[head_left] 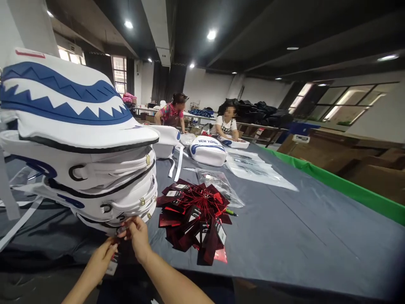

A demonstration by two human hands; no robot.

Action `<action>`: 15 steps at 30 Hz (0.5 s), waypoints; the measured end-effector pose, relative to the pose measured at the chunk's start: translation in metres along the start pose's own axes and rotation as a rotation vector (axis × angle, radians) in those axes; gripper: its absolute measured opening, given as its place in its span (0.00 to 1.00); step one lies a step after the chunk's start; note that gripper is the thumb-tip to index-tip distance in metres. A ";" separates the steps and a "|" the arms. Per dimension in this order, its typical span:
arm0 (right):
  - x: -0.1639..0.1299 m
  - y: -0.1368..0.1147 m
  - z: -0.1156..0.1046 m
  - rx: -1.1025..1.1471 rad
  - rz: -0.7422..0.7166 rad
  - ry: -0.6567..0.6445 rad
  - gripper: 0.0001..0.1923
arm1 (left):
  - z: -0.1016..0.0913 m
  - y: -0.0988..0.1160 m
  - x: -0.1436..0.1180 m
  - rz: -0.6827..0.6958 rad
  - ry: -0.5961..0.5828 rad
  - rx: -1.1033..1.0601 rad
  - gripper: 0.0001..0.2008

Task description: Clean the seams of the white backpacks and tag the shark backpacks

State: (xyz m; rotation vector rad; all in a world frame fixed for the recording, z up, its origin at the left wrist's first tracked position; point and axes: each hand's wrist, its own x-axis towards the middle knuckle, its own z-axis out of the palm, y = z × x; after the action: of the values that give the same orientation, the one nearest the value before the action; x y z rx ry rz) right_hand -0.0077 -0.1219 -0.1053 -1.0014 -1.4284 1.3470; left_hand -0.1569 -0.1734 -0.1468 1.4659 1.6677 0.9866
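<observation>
A stack of white backpacks [104, 175] with blue zigzag trim rises at the left, the top one [69, 99] lying flat. At the stack's lower front edge my two hands work close together. My left hand [101, 256] is closed, with a partly hidden hang tag [112, 267] showing just under its fingers. Fingers of my right hand [136, 234] are pinched together by the lowest backpack's strap loop; what they grip is too small to make out. Right of the hands, dark red and black hang tags [202, 234] with red strings lie fanned out on the table.
A green pen [232, 212] and clear plastic bags [221, 185] lie behind the tags. Farther back are a white "NEW YORK" bag [208, 151] and plastic sheets [256, 169]. Two people [226, 122] work across the dark-covered table [300, 245]; green cloth [316, 175] runs along its far edge.
</observation>
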 end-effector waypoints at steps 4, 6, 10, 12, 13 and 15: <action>0.001 0.002 -0.001 0.049 -0.035 -0.031 0.15 | 0.000 -0.003 -0.018 0.038 0.065 -0.094 0.33; -0.002 0.004 -0.005 0.010 -0.087 -0.041 0.12 | -0.006 -0.007 -0.023 0.032 0.069 -0.184 0.36; -0.006 0.006 -0.012 -0.115 -0.192 -0.106 0.05 | -0.019 -0.008 -0.028 0.016 0.118 -0.267 0.30; -0.005 0.004 -0.014 -0.155 -0.215 -0.159 0.06 | -0.023 -0.002 -0.028 0.026 0.206 -0.199 0.28; -0.005 0.002 -0.014 -0.167 -0.220 -0.183 0.06 | -0.025 0.001 -0.027 0.056 0.249 -0.146 0.27; -0.004 0.000 -0.015 -0.177 -0.215 -0.221 0.06 | -0.026 0.007 -0.027 0.177 0.316 -0.033 0.23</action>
State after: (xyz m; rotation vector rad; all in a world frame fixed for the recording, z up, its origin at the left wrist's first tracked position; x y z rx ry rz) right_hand 0.0079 -0.1219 -0.1058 -0.8001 -1.7931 1.2177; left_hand -0.1733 -0.2018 -0.1281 1.5158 1.7484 1.3966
